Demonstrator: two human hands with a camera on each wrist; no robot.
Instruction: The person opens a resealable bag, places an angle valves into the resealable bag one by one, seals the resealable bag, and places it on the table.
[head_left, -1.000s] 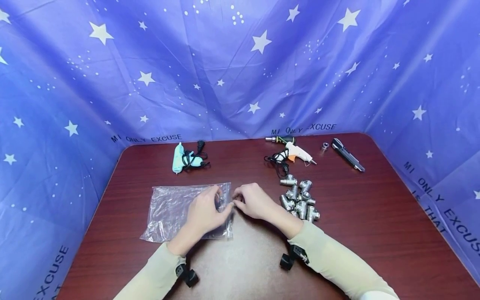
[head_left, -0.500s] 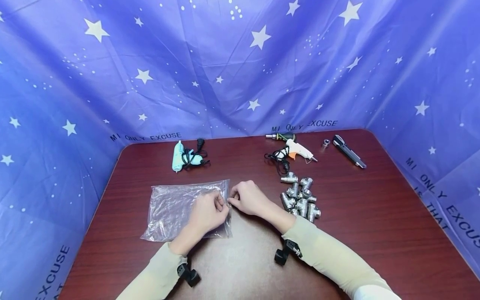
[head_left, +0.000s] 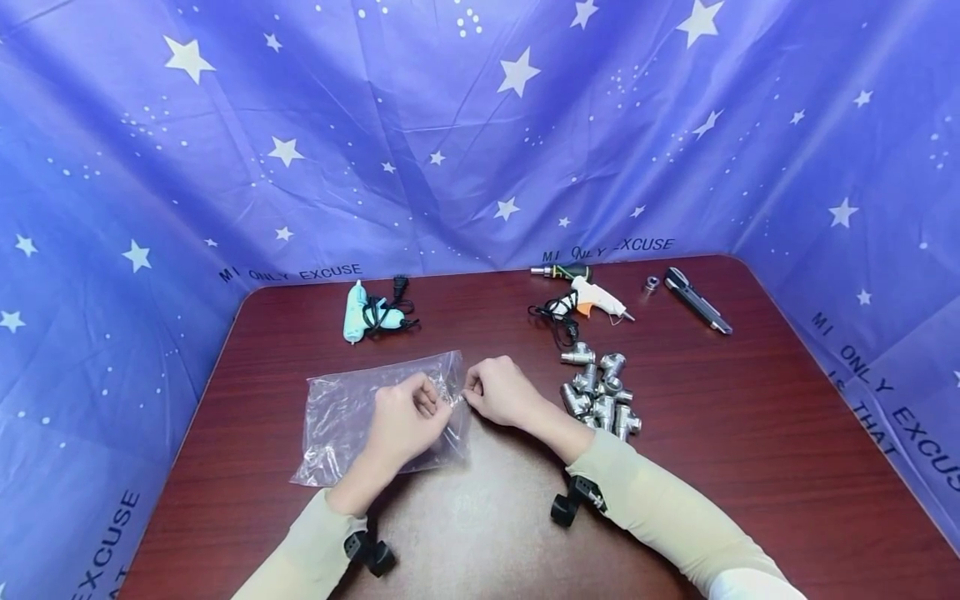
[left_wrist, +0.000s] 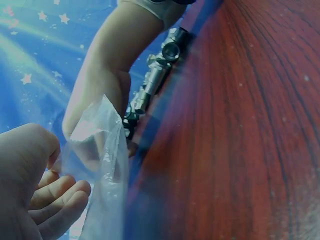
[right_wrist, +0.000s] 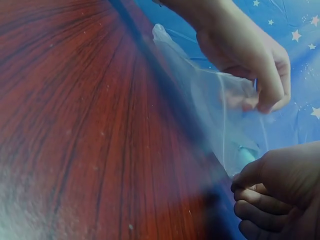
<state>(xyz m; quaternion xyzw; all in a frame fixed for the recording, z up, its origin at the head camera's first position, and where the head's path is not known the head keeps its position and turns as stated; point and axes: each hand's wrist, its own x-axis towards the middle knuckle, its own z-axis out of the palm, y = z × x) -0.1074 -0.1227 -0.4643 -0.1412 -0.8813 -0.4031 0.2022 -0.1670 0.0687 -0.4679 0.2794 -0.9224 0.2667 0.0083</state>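
A clear plastic bag lies on the table with its right-hand edge lifted. My left hand pinches the upper layer of the bag near that edge, thumb against fingertips. At the same edge, my right hand pinches the plastic between thumb and forefinger. The right wrist view shows the bag stretched between the left hand above and the right hand below. In the left wrist view, the raised plastic stands up between both hands.
Several metal tee fittings are heaped right of my right hand. Farther back are a light-blue glue gun, a white glue gun, a screwdriver, a small metal ring and a utility knife. A starry curtain surrounds the table.
My left hand has closed its fingertips on the bag and drawn slightly left. The bag's right edge has risen and its layers look looser. The right hand stays at the edge.
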